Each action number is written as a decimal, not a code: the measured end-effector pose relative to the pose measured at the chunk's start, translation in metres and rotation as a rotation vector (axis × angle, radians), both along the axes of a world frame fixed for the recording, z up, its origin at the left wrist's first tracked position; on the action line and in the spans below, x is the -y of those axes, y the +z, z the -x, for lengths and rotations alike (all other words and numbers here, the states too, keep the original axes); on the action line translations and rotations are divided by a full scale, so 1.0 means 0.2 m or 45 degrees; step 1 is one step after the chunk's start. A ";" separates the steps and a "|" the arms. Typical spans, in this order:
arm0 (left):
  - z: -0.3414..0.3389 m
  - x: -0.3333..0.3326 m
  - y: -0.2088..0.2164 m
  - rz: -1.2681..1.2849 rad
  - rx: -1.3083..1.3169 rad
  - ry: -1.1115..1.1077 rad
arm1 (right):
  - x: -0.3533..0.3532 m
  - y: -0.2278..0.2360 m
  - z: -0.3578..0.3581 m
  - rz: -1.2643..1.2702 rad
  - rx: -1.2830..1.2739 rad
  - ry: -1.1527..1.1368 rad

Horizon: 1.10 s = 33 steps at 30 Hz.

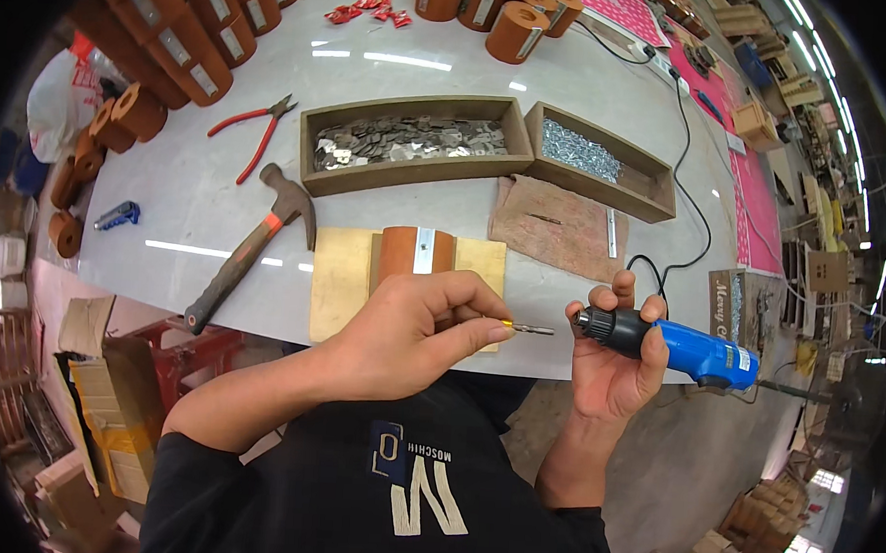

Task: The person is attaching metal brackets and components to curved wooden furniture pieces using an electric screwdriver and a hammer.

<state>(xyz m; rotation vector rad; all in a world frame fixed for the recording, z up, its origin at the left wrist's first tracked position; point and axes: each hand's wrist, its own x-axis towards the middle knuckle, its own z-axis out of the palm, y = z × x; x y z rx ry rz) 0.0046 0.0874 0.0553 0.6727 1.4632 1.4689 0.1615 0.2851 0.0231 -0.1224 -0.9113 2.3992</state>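
Between the thumb and fingers of my left hand (420,325) is a slim screwdriver bit (532,329) with a yellow band, its metal end pointing right. My right hand (613,371) grips a blue and black electric screwdriver (694,355) by its black front part, the chuck facing left toward the bit. A gap separates bit and chuck. Behind my left hand, an orange-brown cylinder (399,249) with a metal strip (424,251) on it rests on a pale wooden board (338,281); my hand hides its near part.
A hammer (254,247), red-handled pliers (255,132) and a blue cutter (118,215) lie leftward. Beyond the board stand a wooden tray of metal plates (313,175) and another of screws (657,203), near a brown cloth (556,227). A black cable (708,230) curves rightward. Stacked cylinders (190,43) stand far left.
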 end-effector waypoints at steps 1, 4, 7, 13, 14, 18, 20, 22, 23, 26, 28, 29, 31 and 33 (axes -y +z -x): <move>-0.01 0.01 0.01 -0.051 -0.070 0.020 | 0.02 0.01 0.01 0.021 0.004 -0.009; 0.03 0.04 0.02 -0.060 -0.236 0.030 | 0.05 0.05 0.04 0.071 -0.012 0.037; 0.04 0.03 0.02 -0.111 -0.253 0.058 | 0.06 0.08 0.07 0.101 -0.043 0.073; 0.02 0.01 0.01 -0.217 -0.144 0.087 | 0.05 0.10 0.10 0.113 -0.084 0.119; 0.02 0.01 0.02 -0.220 -0.139 0.091 | 0.05 0.10 0.10 0.110 -0.078 0.121; 0.01 0.01 0.02 -0.229 -0.173 0.090 | 0.05 0.11 0.10 0.171 -0.108 0.145; 0.00 0.01 0.01 -0.267 -0.199 0.126 | 0.05 0.11 0.10 0.178 -0.109 0.144; 0.00 0.01 0.02 -0.325 -0.410 0.166 | 0.06 0.13 0.11 0.198 -0.151 0.191; 0.00 0.00 0.02 -0.326 -0.411 0.164 | 0.06 0.13 0.11 0.197 -0.152 0.189; -0.02 0.00 0.02 -0.346 -0.477 0.220 | 0.06 0.13 0.10 0.182 -0.154 0.193; -0.02 0.00 0.03 -0.382 -0.752 0.281 | 0.06 0.13 0.10 0.128 -0.143 0.186; -0.02 0.00 0.03 -0.383 -0.755 0.272 | 0.06 0.13 0.09 0.129 -0.148 0.179; -0.03 0.00 0.02 -0.434 -0.852 0.325 | 0.05 0.13 0.09 0.081 -0.133 0.180; -0.04 0.01 0.03 -0.396 -0.789 0.284 | 0.05 0.13 0.09 0.046 -0.138 0.181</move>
